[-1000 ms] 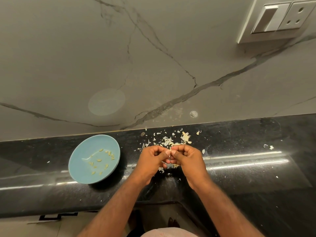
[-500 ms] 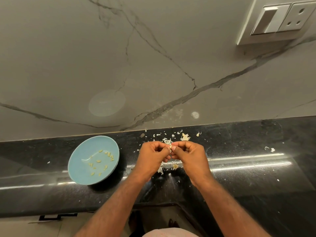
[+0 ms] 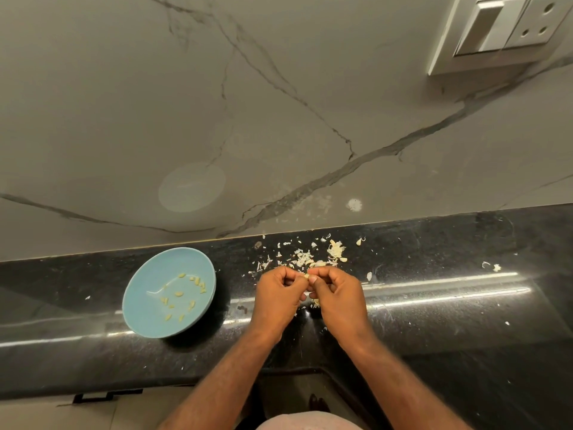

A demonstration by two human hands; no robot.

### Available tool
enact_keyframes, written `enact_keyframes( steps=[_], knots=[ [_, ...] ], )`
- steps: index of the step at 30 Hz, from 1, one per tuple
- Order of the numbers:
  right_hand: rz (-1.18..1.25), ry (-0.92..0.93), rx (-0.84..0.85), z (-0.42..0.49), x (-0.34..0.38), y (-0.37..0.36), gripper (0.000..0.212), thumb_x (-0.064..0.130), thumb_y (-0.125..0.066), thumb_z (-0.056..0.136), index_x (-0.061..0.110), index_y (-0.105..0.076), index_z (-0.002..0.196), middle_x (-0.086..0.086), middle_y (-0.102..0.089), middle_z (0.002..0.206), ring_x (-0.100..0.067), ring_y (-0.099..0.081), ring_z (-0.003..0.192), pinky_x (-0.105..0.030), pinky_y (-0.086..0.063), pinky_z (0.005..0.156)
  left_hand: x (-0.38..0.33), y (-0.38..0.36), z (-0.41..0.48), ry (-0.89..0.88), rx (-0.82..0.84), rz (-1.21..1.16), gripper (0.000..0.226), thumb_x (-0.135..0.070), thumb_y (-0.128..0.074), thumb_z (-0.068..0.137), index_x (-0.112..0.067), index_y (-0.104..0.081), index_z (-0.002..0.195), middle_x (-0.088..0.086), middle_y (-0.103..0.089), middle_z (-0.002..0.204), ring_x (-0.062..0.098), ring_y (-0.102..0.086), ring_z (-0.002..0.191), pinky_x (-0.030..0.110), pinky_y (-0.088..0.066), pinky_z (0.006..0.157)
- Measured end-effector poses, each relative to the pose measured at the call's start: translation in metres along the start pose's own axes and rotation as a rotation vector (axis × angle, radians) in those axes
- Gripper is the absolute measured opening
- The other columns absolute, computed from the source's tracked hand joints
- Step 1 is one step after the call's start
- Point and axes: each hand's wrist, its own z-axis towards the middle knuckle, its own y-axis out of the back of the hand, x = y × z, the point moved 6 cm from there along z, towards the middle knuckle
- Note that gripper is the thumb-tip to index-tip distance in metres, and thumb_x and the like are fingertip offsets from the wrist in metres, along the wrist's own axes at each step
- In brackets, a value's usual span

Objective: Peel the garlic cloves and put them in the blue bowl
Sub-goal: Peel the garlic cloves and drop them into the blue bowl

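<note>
My left hand point(image 3: 277, 297) and my right hand point(image 3: 338, 297) meet above the black counter point(image 3: 449, 336), fingers curled, both pinching one small pale garlic clove point(image 3: 307, 276) between thumb tips and fingertips. Most of the clove is hidden by the fingers. The blue bowl point(image 3: 145, 293) stands on the counter to the left of my left hand, holding several peeled yellowish cloves point(image 3: 183, 297). A pile of garlic skins and unpeeled cloves point(image 3: 322, 256) lies just beyond my hands near the wall.
Loose skin flakes point(image 3: 493, 266) are scattered on the counter to the right. A grey marble wall point(image 3: 279, 119) rises behind the counter, with a switch and socket plate point(image 3: 502, 29) at the top right. The counter's front edge runs below my wrists.
Both hands have stayed together on the clove, shifting slightly away from me toward the skin pile while the fingers work at it. The bowl has not moved.
</note>
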Motion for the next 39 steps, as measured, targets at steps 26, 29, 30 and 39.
enact_keyframes(
  steps=[26,29,30,39],
  knots=[
    [0.290,-0.085,0.048,0.008,0.012,0.011,0.010,0.004,-0.065,0.094,0.006,-0.072,0.100,-0.007,-0.071,0.079,-0.017,-0.065,0.074,-0.027,-0.055,0.069,-0.030,0.020,0.011,-0.129,-0.057,0.312,0.027,-0.006,-0.058,0.098,-0.016,-0.068,0.121,-0.007,-0.071,0.100,0.001,-0.067,0.083,0.015,-0.054,0.076],
    [0.289,-0.061,0.048,0.009,0.019,0.013,0.009,0.006,-0.065,0.094,0.007,-0.072,0.100,-0.007,-0.072,0.080,-0.018,-0.066,0.075,-0.027,-0.056,0.069,-0.046,0.022,0.004,-0.222,-0.111,0.358,0.007,-0.024,-0.069,0.093,-0.022,-0.076,0.093,-0.015,-0.070,0.082,-0.003,-0.064,0.073,0.014,-0.048,0.069],
    [0.287,-0.054,0.053,0.008,0.021,0.013,0.009,0.006,-0.066,0.094,0.007,-0.072,0.100,-0.008,-0.072,0.081,-0.018,-0.066,0.075,-0.027,-0.056,0.069,-0.048,0.023,0.002,-0.230,-0.126,0.339,0.010,-0.028,-0.074,0.089,-0.023,-0.074,0.081,-0.015,-0.069,0.079,-0.001,-0.065,0.071,0.018,-0.051,0.069],
    [0.106,0.060,0.093,0.001,0.044,0.010,0.013,0.005,-0.064,0.095,0.011,-0.075,0.098,-0.003,-0.076,0.080,-0.009,-0.069,0.071,-0.022,-0.057,0.066,-0.044,0.010,-0.001,-0.103,0.144,-0.042,0.007,-0.013,-0.070,0.091,-0.012,-0.077,0.095,0.003,-0.077,0.084,0.013,-0.073,0.080,0.021,-0.055,0.066]
  ],
)
